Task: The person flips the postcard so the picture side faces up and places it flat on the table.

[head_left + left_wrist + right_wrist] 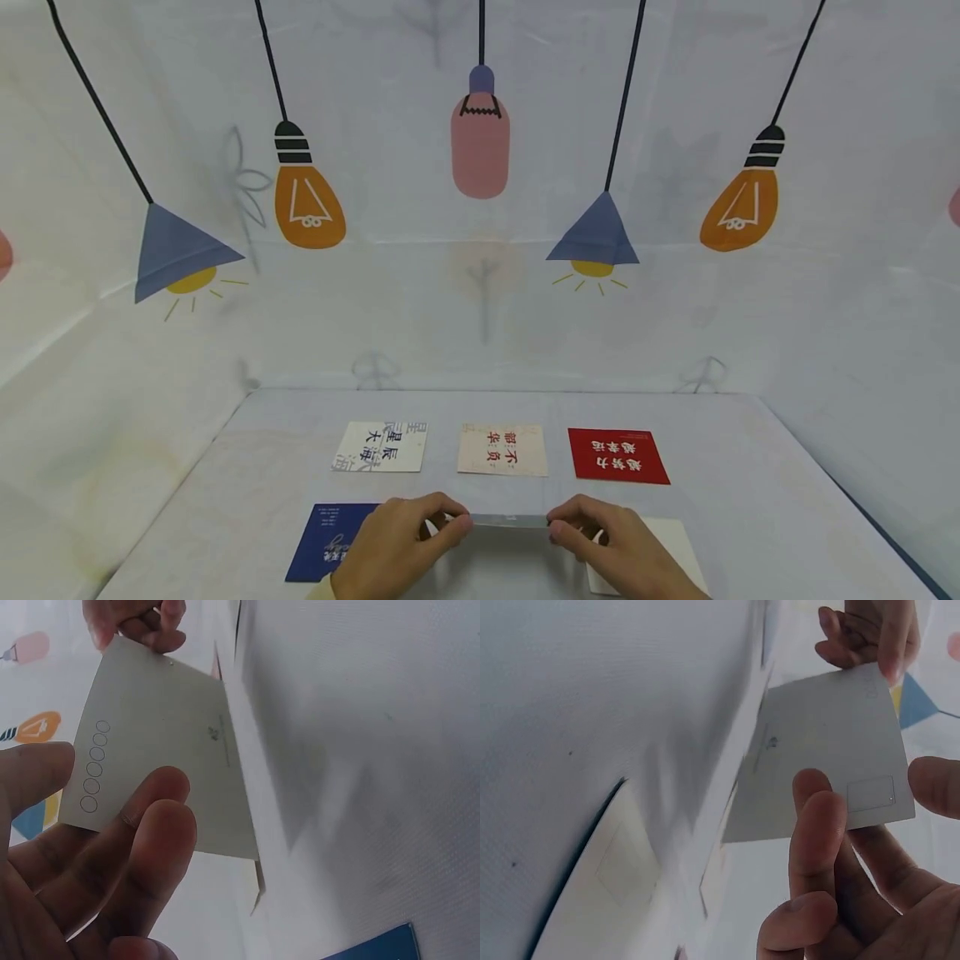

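Note:
A postcard (510, 521) is held up over the table between both hands, nearly edge-on in the head view. My left hand (408, 537) pinches its left end and my right hand (618, 542) pinches its right end, thumbs and fingers on opposite faces. Seen from the left wrist, the pale back of the postcard (161, 750) carries a row of circles along one side. The right wrist view shows a stamp box on the same postcard (817, 750). Its other face is hidden. A blue card (330, 533) lies partly behind the left hand, a cream card (671, 542) partly behind the right.
Farther back on the white table (247, 475) lie three cards in a row: a white one with dark characters (380, 447), a beige one (502, 450) and a red one (618, 456). Behind the table hangs a white cloth (405, 325) printed with lamps.

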Available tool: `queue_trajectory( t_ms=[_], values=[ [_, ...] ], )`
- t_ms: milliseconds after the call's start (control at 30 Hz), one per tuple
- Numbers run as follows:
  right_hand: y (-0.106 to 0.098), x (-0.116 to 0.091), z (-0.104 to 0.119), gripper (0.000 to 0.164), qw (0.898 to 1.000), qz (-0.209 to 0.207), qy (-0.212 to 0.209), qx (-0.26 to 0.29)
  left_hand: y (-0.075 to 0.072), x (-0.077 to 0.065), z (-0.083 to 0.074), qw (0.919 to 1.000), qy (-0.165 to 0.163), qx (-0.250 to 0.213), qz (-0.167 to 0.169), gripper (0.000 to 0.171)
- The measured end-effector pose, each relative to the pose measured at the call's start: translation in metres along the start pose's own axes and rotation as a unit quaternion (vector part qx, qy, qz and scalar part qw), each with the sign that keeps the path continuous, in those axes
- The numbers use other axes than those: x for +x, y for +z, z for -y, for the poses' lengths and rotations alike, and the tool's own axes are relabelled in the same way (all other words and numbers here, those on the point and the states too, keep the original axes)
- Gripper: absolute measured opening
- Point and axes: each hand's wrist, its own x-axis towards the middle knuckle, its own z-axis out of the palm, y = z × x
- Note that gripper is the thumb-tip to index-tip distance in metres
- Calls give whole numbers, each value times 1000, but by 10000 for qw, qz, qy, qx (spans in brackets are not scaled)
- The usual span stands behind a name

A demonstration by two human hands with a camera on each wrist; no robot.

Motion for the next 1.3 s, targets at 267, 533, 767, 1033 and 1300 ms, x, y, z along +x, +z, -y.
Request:
queue_trajectory(
  t_ms=[267,533,767,1033,1300],
  values=[
    [0,1,-8,40,9998,-24,-144,-152,7,0,8,9994,102,319,83,39],
    [1,2,-16,41,9982,-27,-507,-305,15,0,15,9991,187,316,230,33],
    [2,4,-19,44,9968,144,-468,-627,19,2,18,9987,147,399,294,32],
    [5,3,-18,43,9948,329,-271,-920,22,-1,21,9985,80,354,412,30],
    [10,4,-17,42,9942,515,-256,-905,23,0,23,9978,-171,154,616,26]
  ],
)
